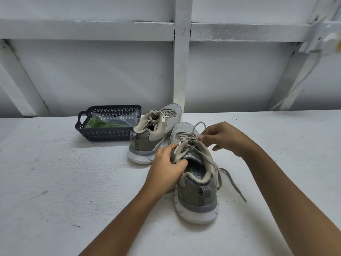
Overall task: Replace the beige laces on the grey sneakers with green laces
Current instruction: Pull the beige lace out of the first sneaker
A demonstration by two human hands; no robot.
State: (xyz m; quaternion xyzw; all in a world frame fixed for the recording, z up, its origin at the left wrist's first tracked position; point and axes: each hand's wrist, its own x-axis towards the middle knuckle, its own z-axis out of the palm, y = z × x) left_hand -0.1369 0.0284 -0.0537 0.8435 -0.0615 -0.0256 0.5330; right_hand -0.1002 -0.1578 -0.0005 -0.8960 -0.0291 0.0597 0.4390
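Head view: both hands are holding the near sneaker (pixel 195 183) on the white desk (pixel 55 182).
It is pointing toe-away toward the wall (pixel 110 71), long axis running near-to-far; the left hand (pixel 166 169) is wrapping its grip round the collar, the right hand (pixel 225 139) is pinching the beige lace (pixel 187 135).

Near sneaker (pixel 195 182) lies before far sneaker (pixel 155 133); basket (pixel 108 134) left of that.

White painted wall (pixel 92 71) with timber framing (pixel 181 52) behind rough white surface (pixel 55 182)
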